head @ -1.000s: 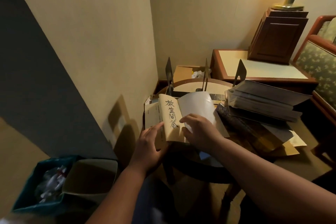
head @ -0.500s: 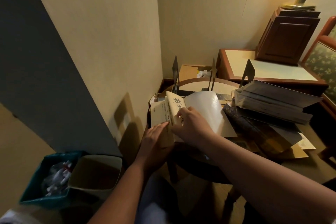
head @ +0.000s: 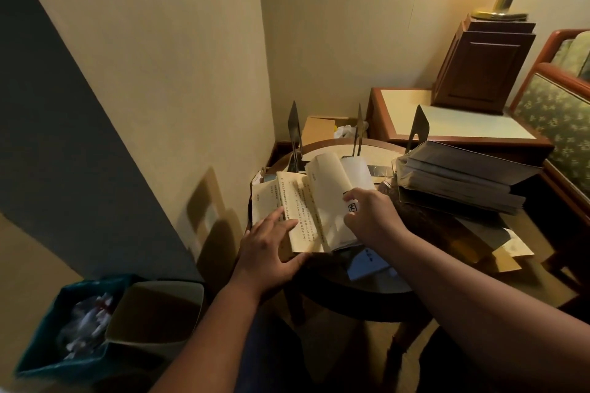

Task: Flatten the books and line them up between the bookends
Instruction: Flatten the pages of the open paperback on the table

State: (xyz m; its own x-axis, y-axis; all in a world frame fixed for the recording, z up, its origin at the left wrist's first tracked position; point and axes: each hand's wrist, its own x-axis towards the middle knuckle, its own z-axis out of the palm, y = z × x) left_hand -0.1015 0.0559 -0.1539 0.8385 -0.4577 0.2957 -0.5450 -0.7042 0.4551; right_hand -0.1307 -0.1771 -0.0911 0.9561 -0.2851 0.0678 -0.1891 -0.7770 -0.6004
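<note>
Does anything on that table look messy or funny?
Yes. The book pile on the right leans crookedly over loose papers, not standing between the bookends. Pages of the open book curl up.

Single head view, looking forward-down, close over round table point(head: 367, 297).

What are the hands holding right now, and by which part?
The open book: the left hand presses straight fingers on its left pages by the near edge; the right hand pinches the right-hand leaves at their outer edge.
</note>
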